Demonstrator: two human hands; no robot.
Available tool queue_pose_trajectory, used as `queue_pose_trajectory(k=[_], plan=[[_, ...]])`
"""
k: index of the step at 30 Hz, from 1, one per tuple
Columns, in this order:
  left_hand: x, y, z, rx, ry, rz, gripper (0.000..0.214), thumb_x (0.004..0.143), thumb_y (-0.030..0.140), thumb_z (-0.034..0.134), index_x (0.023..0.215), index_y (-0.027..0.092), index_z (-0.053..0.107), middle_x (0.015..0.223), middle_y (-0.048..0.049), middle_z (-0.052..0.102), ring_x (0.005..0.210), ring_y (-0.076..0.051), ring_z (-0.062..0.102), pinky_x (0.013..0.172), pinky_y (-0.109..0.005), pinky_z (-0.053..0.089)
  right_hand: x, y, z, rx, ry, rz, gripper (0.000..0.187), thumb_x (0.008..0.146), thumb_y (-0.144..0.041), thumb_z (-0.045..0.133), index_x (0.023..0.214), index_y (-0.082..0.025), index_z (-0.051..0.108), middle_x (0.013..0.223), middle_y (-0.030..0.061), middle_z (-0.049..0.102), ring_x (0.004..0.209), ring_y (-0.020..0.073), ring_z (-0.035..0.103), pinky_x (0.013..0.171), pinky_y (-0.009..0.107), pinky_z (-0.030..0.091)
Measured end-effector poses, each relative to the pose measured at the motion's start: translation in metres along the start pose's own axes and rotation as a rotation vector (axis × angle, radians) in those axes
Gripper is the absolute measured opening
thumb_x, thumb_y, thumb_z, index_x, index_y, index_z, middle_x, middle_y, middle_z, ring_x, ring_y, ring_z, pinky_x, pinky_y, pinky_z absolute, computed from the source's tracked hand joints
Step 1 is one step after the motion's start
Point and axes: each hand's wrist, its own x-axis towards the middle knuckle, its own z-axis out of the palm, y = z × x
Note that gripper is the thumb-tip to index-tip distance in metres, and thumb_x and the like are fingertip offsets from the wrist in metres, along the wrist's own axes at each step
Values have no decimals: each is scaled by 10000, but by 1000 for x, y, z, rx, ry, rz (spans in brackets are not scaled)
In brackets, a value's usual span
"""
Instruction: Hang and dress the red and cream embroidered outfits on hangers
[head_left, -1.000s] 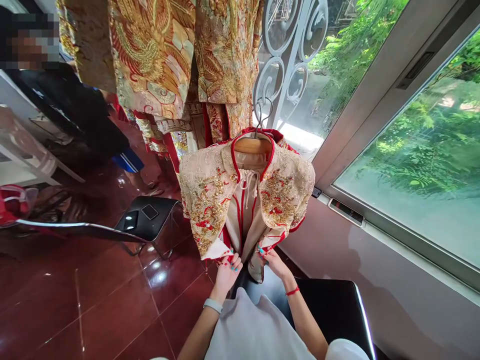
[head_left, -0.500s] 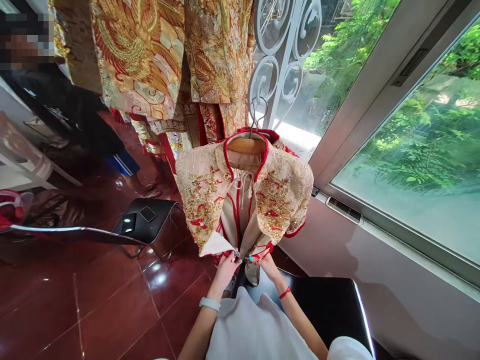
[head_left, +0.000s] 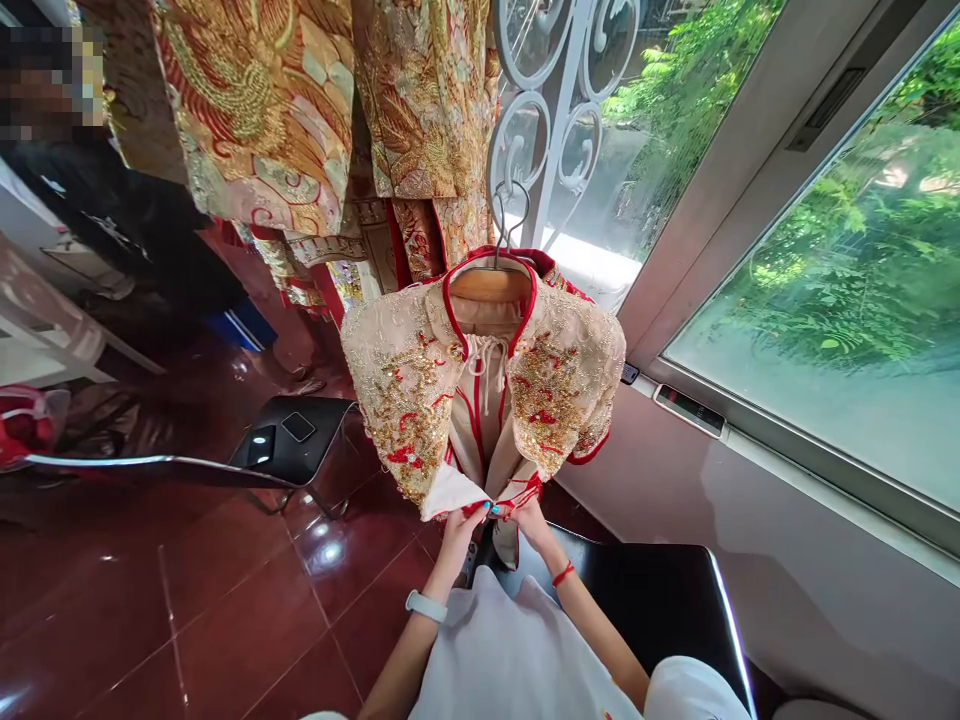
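A beaded cream-and-gold jacket [head_left: 405, 400] with red trim hangs in front of me on a wooden hanger [head_left: 489, 286]. Its front is open at the chest, showing pale inner fabric with tied cords [head_left: 487, 368]. My left hand [head_left: 466, 522] pinches the lower front edge on the left, where a corner is folded over to show its white lining [head_left: 454, 492]. On the other side, my right hand [head_left: 523, 515] pinches the red-trimmed lower edge. The fingertips of both hands meet at the middle; any fastener between them is too small to make out.
Gold embroidered garments [head_left: 262, 110] hang behind the jacket. A black chair [head_left: 300, 440] on the left bears two dark flat objects; another black seat [head_left: 645, 600] is at my right. A phone [head_left: 690, 410] lies on the window sill. A person [head_left: 142, 230] stands at far left.
My hands have come together from slightly apart, drawing the two lower front edges of the jacket to each other. The folded white corner has shifted right.
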Motion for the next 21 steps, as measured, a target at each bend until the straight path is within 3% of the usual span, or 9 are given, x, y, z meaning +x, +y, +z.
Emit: queue_pose_trajectory(k=[3, 12, 21], plan=[[-2, 1, 1, -20, -4, 13, 284, 618, 347, 869, 778, 154, 735, 806, -50, 739, 800, -203, 663, 814, -311, 500, -1, 0, 3, 57, 71, 34, 398, 532, -394, 900, 580, -194, 559, 591, -26, 569, 547, 111, 467, 555, 265, 447], [2, -3, 1, 12, 14, 52, 286, 634, 350, 862, 808, 161, 733, 854, -68, 753, 869, -223, 687, 864, -331, 515, -1, -6, 10, 112, 92, 49, 425, 495, -383, 924, 570, -188, 554, 579, -31, 568, 540, 102, 465, 540, 255, 444], [10, -11, -11, 247, 75, 101, 327, 614, 464, 823, 687, 161, 726, 723, -69, 738, 758, -239, 671, 808, -364, 525, -4, 8, 25, 233, 167, 62, 453, 498, -421, 933, 666, -206, 571, 582, -29, 598, 554, 135, 553, 551, 269, 514]])
